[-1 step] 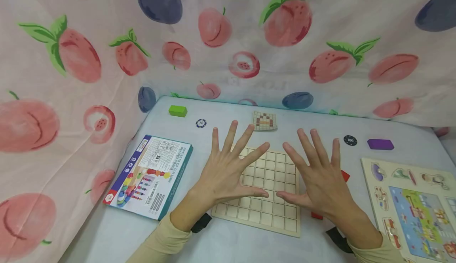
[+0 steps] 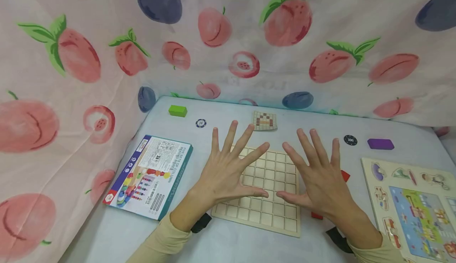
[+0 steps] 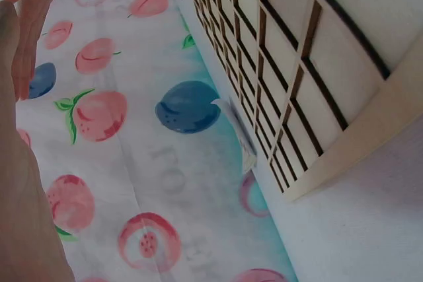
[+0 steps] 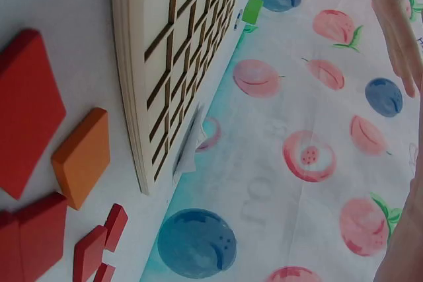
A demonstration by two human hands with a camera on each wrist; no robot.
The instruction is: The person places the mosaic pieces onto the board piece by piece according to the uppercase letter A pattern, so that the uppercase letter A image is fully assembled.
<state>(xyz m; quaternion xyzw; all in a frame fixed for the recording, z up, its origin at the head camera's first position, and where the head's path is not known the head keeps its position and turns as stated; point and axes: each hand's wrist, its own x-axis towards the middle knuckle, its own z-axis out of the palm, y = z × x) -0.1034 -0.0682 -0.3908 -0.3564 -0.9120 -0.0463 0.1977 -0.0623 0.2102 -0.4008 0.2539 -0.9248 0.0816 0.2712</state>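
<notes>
A wooden grid board [image 2: 254, 216] of square cells lies in the middle of the white table. My left hand [image 2: 226, 174] hovers above its left part, fingers spread, holding nothing. Over the board's right edge my right hand [image 2: 322, 182] is held with spread fingers, also holding nothing. The two thumb tips point at each other with a small gap between them. Red tiles [image 2: 345, 176] lie right of the board, mostly hidden by my right hand. In the right wrist view, several red tiles [image 4: 43, 236] and an orange tile [image 4: 82, 158] show beside the board.
A small pattern card [image 2: 264, 121] lies behind the board. To the left are a boxed toy set [image 2: 153, 176], a green block [image 2: 177, 111] and a chip [image 2: 201, 123]. A black chip [image 2: 350, 140], a purple block [image 2: 380, 144] and a picture puzzle board [image 2: 370, 176] are on the right.
</notes>
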